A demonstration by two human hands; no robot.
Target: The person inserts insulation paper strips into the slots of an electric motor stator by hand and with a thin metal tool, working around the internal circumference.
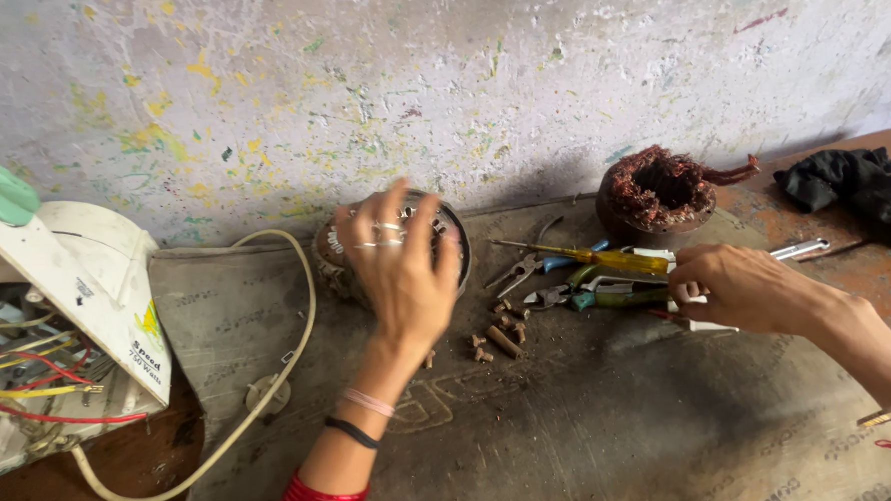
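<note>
Left hand point(403, 272), fingers spread open, hovers over the round motor stator point(337, 253) by the wall, while the right hand point(738, 288) closes on a white-handled tool point(704, 324) beside the pliers point(608, 295), probably tool-picking, needing firm grip.

I see my left hand point(401, 272) over a round stator point(338, 255) of dull grey metal. My right hand point(738, 288) sits at pliers point(608, 295) with glossy green plastic grips, by a screwdriver point(606, 260) with a translucent yellow handle. Copper winding coil point(658, 193): reddish, frayed wire. Mat point(593, 414): matt, coarse grey. Appliance housing point(86, 266): smooth white plastic. Black cloth point(853, 185): soft, matt.
</note>
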